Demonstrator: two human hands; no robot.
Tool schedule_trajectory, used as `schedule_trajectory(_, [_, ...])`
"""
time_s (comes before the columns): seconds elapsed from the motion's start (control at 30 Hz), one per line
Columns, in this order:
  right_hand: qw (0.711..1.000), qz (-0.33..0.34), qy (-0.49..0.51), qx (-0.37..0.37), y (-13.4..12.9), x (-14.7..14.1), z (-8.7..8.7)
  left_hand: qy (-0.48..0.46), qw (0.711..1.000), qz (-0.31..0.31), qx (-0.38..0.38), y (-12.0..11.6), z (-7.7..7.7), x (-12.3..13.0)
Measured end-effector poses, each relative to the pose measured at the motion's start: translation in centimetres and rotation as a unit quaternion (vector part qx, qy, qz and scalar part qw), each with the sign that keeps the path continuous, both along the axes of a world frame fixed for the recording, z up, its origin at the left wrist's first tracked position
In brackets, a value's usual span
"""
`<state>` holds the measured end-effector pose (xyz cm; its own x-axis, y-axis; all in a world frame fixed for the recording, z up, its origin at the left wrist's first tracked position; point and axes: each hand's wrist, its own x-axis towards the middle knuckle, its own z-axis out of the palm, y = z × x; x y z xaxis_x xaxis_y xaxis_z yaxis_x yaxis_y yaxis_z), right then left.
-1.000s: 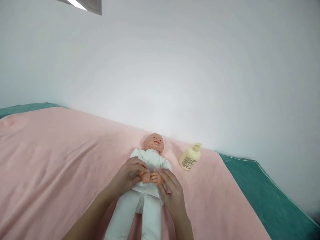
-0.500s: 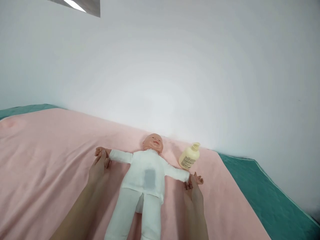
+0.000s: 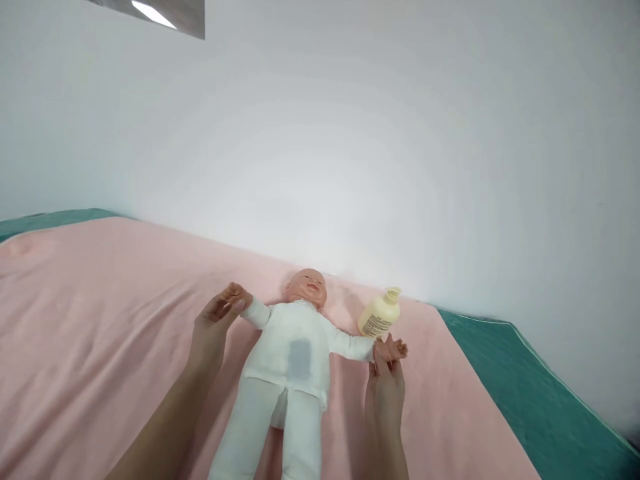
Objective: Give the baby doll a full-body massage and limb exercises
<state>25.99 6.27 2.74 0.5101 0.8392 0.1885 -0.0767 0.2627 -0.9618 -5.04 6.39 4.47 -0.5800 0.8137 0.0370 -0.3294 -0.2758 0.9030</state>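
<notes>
A baby doll with a white cloth body and a grey patch on its front lies on its back, arms spread to both sides. My left hand is closed around the doll's hand at the left, and that arm is raised and bent. At the right, my right hand grips the doll's other wrist from below, with the doll's small fingers showing beyond my fingertips. Just behind that arm stands a pale yellow pump bottle with printed text. The doll's feet are cut off by the lower edge.
A pink sheet with folds lies under the doll. Green quilted cloth shows at the right and at the far left. Behind the bed rises a white wall, close to the doll's head and the bottle.
My left hand has moved up and inward with the doll's hand, bending that arm. My right hand has lifted the other doll hand slightly. The bottle stays in place.
</notes>
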Motion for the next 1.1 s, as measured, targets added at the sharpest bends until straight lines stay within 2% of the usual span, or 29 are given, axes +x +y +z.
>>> schedule_trajectory(0.07, [1.000, 0.016, -0.011, 0.002, -0.9, -1.6, 1.8, 0.081, 0.995, -0.060, 0.004, -0.4, 0.6, 0.9])
schedule_trajectory(0.13, [0.998, 0.045, -0.042, 0.006, -1.6, -2.9, 2.8, 0.178, 0.976, -0.123, 0.035, -0.8, 0.6, 1.6])
schedule_trajectory(0.23, [0.981, 0.095, -0.162, 0.050, -2.3, -4.2, 2.7, 0.314, 0.927, -0.185, 0.094, -0.9, 0.0, 2.3])
schedule_trajectory(0.33, [0.929, 0.150, -0.307, 0.140, -2.4, -4.9, 1.7, 0.419, 0.870, -0.219, 0.140, -0.8, -0.5, 2.8])
schedule_trajectory(0.43, [0.868, 0.179, -0.400, 0.232, -2.1, -5.6, 1.1, 0.503, 0.815, -0.223, 0.182, -0.7, -0.6, 3.0])
schedule_trajectory(0.53, [0.830, 0.180, -0.454, 0.270, -2.0, -6.1, 1.1, 0.548, 0.779, -0.212, 0.218, -0.8, -0.4, 3.0])
schedule_trajectory(0.63, [0.807, 0.173, -0.489, 0.282, -2.1, -6.3, 1.5, 0.571, 0.758, -0.208, 0.235, -0.9, -0.5, 2.9])
schedule_trajectory(0.8, [0.784, 0.158, -0.526, 0.289, -2.4, -6.3, 1.7, 0.585, 0.744, -0.213, 0.243, -0.9, -0.7, 3.0])
schedule_trajectory(0.93, [0.787, 0.169, -0.524, 0.280, -2.4, -6.3, 1.4, 0.584, 0.743, -0.218, 0.243, -0.9, -0.7, 3.0])
schedule_trajectory(1.0, [0.809, 0.176, -0.493, 0.268, -2.5, -6.4, 1.4, 0.567, 0.758, -0.220, 0.234, -1.0, -0.6, 3.0])
schedule_trajectory(1.03, [0.832, 0.172, -0.463, 0.253, -2.6, -6.5, 1.5, 0.549, 0.776, -0.216, 0.224, -1.0, -0.6, 3.0])
schedule_trajectory(1.1, [0.897, 0.142, -0.371, 0.192, -2.9, -6.6, 2.0, 0.489, 0.830, -0.194, 0.185, -1.2, -0.3, 2.9])
